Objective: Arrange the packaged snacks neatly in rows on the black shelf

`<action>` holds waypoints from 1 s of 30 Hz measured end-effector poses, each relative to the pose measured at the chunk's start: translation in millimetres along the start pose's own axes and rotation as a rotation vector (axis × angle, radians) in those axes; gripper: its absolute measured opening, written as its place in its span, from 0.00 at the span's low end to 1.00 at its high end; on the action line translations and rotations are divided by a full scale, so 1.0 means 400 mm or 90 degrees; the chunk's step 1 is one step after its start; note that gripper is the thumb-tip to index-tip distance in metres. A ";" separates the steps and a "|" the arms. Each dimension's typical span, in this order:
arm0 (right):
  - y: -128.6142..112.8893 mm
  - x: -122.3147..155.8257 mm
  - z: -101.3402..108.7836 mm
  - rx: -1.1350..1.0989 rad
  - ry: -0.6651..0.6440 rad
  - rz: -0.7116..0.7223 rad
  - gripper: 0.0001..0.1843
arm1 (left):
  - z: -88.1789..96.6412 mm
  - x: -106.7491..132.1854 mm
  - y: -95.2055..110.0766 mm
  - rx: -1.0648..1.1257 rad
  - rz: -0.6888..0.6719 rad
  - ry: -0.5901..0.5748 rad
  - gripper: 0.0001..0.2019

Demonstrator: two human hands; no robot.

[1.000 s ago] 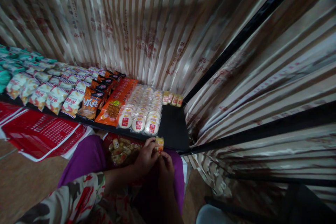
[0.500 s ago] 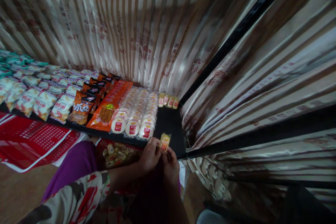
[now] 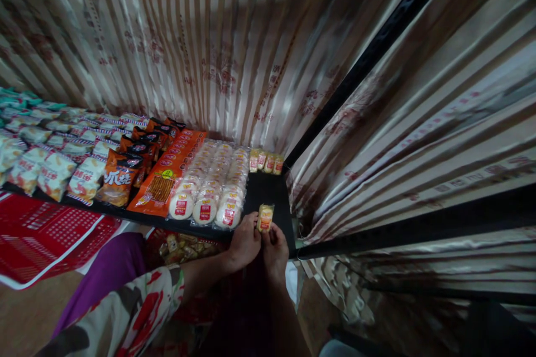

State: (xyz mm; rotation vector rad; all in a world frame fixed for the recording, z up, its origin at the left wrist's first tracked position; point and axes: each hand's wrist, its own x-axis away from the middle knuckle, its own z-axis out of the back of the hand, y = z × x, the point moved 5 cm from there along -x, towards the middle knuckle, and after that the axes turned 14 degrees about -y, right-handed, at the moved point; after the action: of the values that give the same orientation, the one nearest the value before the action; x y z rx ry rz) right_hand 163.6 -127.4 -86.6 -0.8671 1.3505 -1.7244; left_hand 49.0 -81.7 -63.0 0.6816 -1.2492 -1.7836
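Note:
A small yellow snack packet (image 3: 265,218) with an orange-red label stands upright between my two hands, over the front of the black shelf (image 3: 268,192). My left hand (image 3: 246,240) pinches its left side. Fingers of my right hand (image 3: 275,251) close on its lower right edge. Several matching packets (image 3: 270,163) stand in a short row at the shelf's back right corner. Left of my hands, rows of round white rice crackers (image 3: 228,212) in clear wrap run from front to back.
Beside the crackers lie a long orange bag of sticks (image 3: 161,187), orange-and-black snack bags (image 3: 117,178) and many white snack bags (image 3: 56,170). Below the shelf are a red basket (image 3: 50,234) and gold-wrapped pieces (image 3: 184,249). Striped curtains (image 3: 218,39) and a black post (image 3: 355,75) border the shelf.
My hands have moved slightly forward over the shelf with the packet, which now stands more upright. The view has shifted a little to the right.

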 end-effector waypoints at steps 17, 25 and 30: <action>0.010 -0.145 -0.010 0.175 0.028 0.056 0.21 | 0.015 -0.111 0.044 -0.018 0.122 -0.018 0.21; -0.001 -0.193 -0.025 0.235 0.028 0.050 0.19 | 0.026 -0.166 0.045 -0.008 0.159 -0.023 0.17; 0.010 -0.235 -0.035 0.197 0.026 0.039 0.20 | 0.035 -0.201 0.053 -0.011 0.165 -0.025 0.16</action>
State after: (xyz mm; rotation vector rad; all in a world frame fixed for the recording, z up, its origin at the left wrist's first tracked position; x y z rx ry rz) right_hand 196.6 -39.0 -98.4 -0.6131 1.0854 -1.8490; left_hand 85.0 -8.9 -40.6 0.4543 -1.2850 -1.5981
